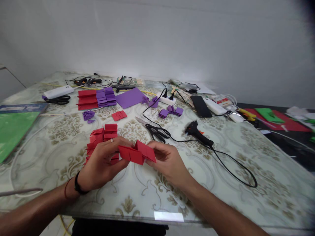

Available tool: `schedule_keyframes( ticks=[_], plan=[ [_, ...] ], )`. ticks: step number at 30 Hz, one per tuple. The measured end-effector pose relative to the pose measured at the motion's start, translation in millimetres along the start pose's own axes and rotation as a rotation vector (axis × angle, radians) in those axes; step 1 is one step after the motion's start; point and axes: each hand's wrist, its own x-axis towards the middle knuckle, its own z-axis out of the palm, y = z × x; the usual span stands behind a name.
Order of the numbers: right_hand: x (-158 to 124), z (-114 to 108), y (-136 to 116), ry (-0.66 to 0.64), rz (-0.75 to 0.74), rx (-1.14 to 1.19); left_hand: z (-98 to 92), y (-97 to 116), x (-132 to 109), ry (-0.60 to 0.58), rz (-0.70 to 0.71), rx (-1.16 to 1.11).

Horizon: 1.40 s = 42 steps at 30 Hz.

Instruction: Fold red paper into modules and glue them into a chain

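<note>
Between my two hands, above the table (145, 196), is a folded red paper piece (133, 154) with raised flaps. My left hand (104, 160) pinches its left end, and my right hand (167, 160) grips its right end. Several folded red paper pieces (110, 129) lie behind my left hand, partly hidden by it. Farther back a small creased red paper (119, 115) rests flat. Beyond my right hand are black-handled scissors (157, 131), blades pointing left, and a black glue gun (199, 132) lying on its side with its cord looping right.
Purple folded strips (106, 97) and a purple sheet (130, 97) lie at the back. A white power strip (166, 99) with plugs, a phone (201, 106) and small purple pieces (171, 112) sit right of them. A green sheet (14, 127) covers the left edge.
</note>
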Motion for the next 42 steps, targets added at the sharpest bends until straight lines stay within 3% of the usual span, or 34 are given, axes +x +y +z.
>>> schedule_keyframes(
  ticks=[5,9,13,20,24,30,36,42],
  plan=[
    [-3.8,5.1,1.1,0.002,-0.039,-0.236,4.8,-5.1,-6.5,-0.016,-0.160,0.038],
    [-5.1,10.4,-0.5,0.005,-0.007,-0.290,8.1,-3.9,-4.6,0.022,-0.200,0.036],
    [-5.4,12.1,-2.7,-0.004,0.027,-0.263,10.5,2.9,0.2,0.017,-0.240,0.053],
    [-1.5,1.7,-2.9,0.032,0.041,-0.141,7.8,10.0,7.2,0.130,-0.273,0.015],
    [0.0,0.3,-2.3,0.032,0.048,-0.117,8.1,7.9,7.7,0.128,-0.300,-0.038],
    [-2.0,7.7,0.0,-0.066,0.101,-0.099,11.5,7.1,6.0,0.079,-0.265,-0.012],
    [-4.8,10.9,2.2,-0.012,0.094,-0.075,9.7,8.2,7.0,0.083,-0.280,-0.072],
    [-1.0,7.8,1.5,0.007,0.077,-0.024,10.4,0.7,10.0,0.080,-0.321,-0.278]
  ],
)
